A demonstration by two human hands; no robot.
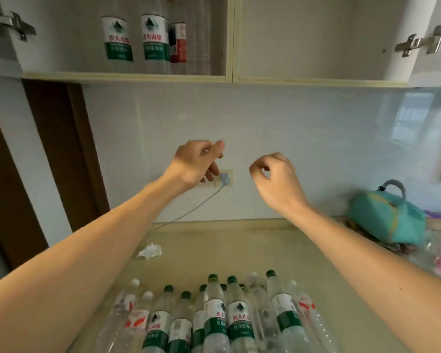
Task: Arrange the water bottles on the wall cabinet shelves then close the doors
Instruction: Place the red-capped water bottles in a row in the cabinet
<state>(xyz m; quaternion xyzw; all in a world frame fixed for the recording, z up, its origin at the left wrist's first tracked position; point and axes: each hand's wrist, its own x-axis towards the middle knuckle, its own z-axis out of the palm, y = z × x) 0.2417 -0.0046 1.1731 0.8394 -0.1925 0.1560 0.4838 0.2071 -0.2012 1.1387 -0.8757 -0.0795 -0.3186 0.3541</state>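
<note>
The wall cabinet hangs above both hands with its doors swung wide, hinges showing at either edge, so the shelves stay reachable for loading. Its compartment up and to the left of the left hand already carries a few shelved bottles, standing upright and close together toward the back, probably to leave room for more; the compartment above the right hand shows nothing on the visible part of its shelf.

Below and nearer to the person than both hands, the table carries the remaining water bottles, a tight cluster of upright bottles with green and white caps, grouped at the near edge where either hand can drop onto them.

Both hands hang in mid-air between cabinet and table, well apart from every bottle. Each has its fingers loosely curled and grips nothing, a posture that suits hands between one placement and the next pickup.

To the right of the right hand a teal bag lies on the table; below the left hand sits a crumpled tissue, and just behind that hand a wall socket holds a plugged cable.
</note>
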